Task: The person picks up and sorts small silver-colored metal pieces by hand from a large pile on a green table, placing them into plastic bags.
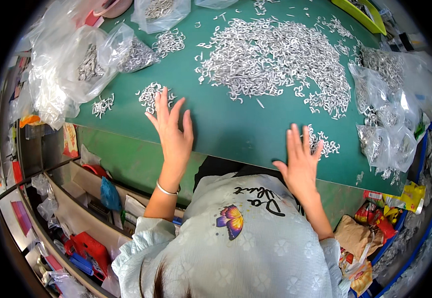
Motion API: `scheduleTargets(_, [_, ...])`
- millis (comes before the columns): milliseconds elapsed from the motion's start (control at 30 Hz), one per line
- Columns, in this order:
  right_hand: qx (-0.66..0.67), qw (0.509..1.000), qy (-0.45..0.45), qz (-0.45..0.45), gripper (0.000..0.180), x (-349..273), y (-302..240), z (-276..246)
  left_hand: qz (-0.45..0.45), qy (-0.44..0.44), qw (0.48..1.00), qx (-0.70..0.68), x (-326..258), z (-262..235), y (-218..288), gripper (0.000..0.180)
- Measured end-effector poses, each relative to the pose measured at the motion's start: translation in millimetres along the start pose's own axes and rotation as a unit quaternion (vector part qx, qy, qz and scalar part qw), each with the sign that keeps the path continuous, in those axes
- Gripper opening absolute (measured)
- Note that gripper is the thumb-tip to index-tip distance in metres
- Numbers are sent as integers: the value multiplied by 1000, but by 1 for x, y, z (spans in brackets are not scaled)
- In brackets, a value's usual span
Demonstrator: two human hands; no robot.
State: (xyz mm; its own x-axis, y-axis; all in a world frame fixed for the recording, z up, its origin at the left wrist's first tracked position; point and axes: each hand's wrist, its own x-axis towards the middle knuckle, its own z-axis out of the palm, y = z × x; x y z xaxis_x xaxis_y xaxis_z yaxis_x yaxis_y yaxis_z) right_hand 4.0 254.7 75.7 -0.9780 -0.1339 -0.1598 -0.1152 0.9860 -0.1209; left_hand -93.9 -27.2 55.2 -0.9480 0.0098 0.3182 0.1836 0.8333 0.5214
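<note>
A broad heap of small silvery hook-shaped metal pieces (275,59) covers the far middle of the green table (226,124). My left hand (172,124) is open, its fingers spread, with the fingertips at a small pile of the same pieces (150,94). Part of that pile is hidden by the fingers. On the right, my right hand (299,159) lies with fingers outstretched over the table near its front edge. Just beside its fingertips is another small pile of metal pieces (323,143). No piece shows between the fingers of either hand.
Clear plastic bags of metal pieces (129,52) stand at the left, with more bags (388,114) along the right edge. A yellow-green tray (365,15) is at the far right. Open drawers (84,203) sit below left; snack packets (409,196) lie below right.
</note>
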Motion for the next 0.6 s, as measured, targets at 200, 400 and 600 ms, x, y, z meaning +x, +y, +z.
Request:
scheduleTargets(200, [48, 997, 31, 43, 86, -17, 21, -6, 62, -32, 998, 7, 20, 24, 15, 53])
scheduleTargets(400, [127, 983, 109, -72, 73, 49, 0, -24, 80, -88, 992, 36, 65, 59, 28, 56])
scheduleTargets(600, [114, 976, 130, -129, 68, 126, -15, 1, 108, -135, 985, 24, 63, 80, 41, 55])
